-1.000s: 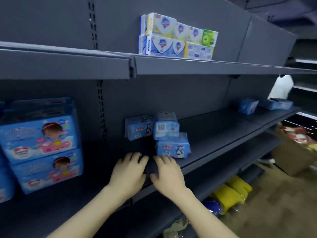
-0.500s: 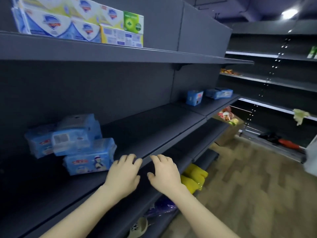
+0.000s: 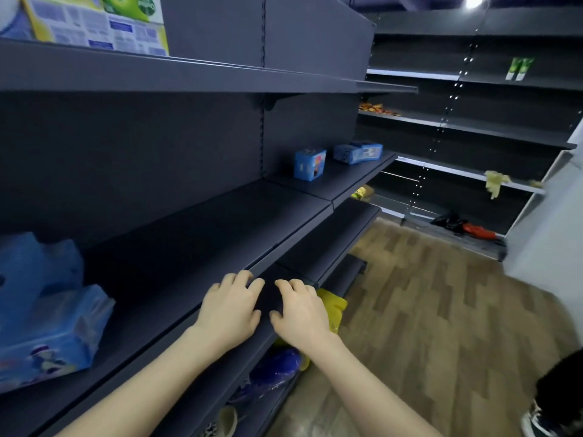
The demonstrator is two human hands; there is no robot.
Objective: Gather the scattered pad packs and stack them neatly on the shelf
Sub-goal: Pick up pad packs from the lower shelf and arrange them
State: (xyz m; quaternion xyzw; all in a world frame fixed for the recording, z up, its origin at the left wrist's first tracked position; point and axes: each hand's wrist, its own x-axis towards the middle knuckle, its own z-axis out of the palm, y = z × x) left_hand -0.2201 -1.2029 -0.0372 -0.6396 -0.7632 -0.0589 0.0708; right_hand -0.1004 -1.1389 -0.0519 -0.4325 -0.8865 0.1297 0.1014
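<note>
The view has swung right along the middle shelf (image 3: 202, 228): the pile of pad packs (image 3: 47, 323), at least two showing, now sits at its left end, and two strays, an upright pack (image 3: 309, 164) and a flat pack (image 3: 358, 152), lie at its far right, likely next to fetch. Both the left hand (image 3: 232, 310) and the right hand (image 3: 299, 313) stay empty, fingers loosely bent, over its front edge.

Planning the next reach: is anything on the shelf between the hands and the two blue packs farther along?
Nothing visible. The shelf lies bare from the left hand and right hand to the upright blue pad pack and the flat blue pad pack beyond it.
</note>
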